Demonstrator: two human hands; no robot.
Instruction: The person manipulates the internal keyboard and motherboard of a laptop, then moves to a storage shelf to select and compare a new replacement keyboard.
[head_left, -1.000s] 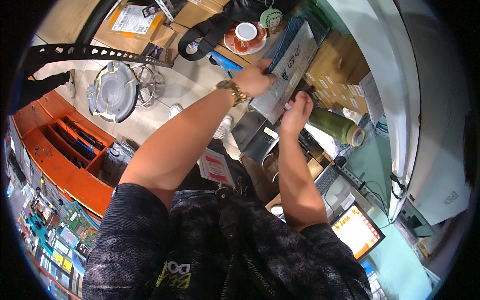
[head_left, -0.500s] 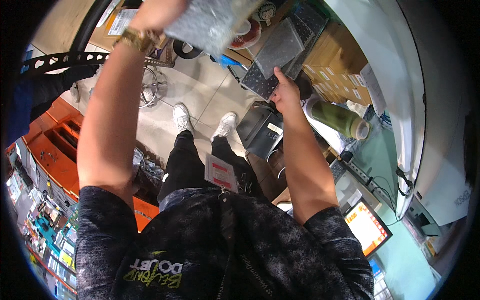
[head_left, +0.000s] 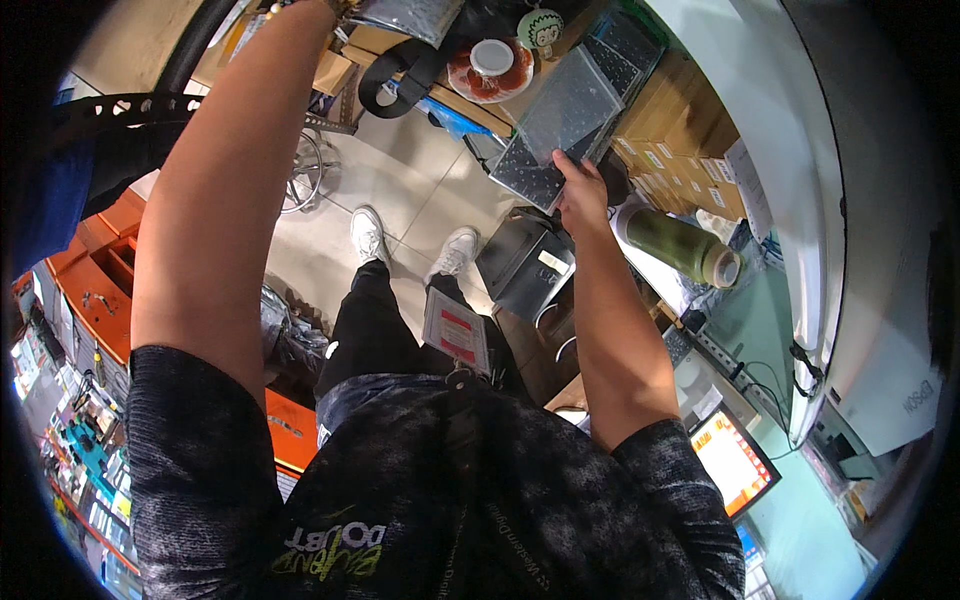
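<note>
My left hand [head_left: 330, 8] is at the top edge, mostly out of the picture beside a silvery bubble-wrapped package [head_left: 405, 15]; its fingers are hidden. My right hand [head_left: 582, 190] grips the lower end of a dark, white-speckled flat panel [head_left: 525, 172], thumb on top, with a translucent rectangular sheet [head_left: 570, 100] lying over it. A green bottle [head_left: 672, 245] lies just right of that hand. To the upper left of the panel are a plate with a white lid on it [head_left: 490, 58] and a round green charm [head_left: 540, 33].
Cardboard boxes [head_left: 680, 140] line the right side. A black case [head_left: 520, 262] sits beside my right forearm; a screen [head_left: 728, 460] is lower right. Orange drawers [head_left: 100, 300] stand left, near another person's dark-clothed leg [head_left: 120, 160]. A metal stool base [head_left: 305, 170] is behind my left forearm.
My left hand has moved up and left, carrying a silvery package away from the stack to the top edge, uncovering the speckled panel. My right hand now grips that panel.
</note>
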